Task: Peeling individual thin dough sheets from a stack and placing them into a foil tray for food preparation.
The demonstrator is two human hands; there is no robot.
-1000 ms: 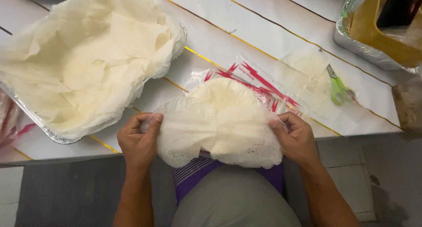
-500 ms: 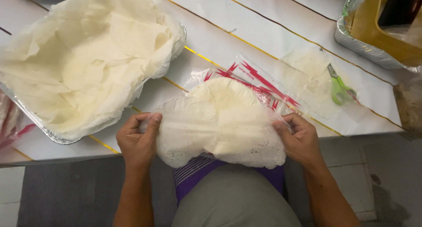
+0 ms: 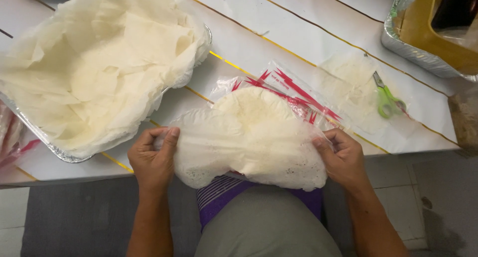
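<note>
I pinch the thin, lacy round wrapper sheets (image 3: 249, 142) at both edges: my left hand (image 3: 153, 160) closed on the stack's nine o'clock rim, my right hand (image 3: 342, 157) closed on its three o'clock rim. The stack hangs over the table's (image 3: 308, 33) near edge, above a red-printed plastic bag (image 3: 294, 90). A foil tray (image 3: 59, 155) of loose sheets sits at ten o'clock, green scissors (image 3: 387, 102) at two.

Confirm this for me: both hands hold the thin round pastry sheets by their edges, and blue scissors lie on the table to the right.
One detail is off: the scissors have green handles, not blue, as the head view shows. The rest stands: the left hand and the right hand hold the thin round pastry sheets by their edges, and the scissors lie on the table to the right.
</note>
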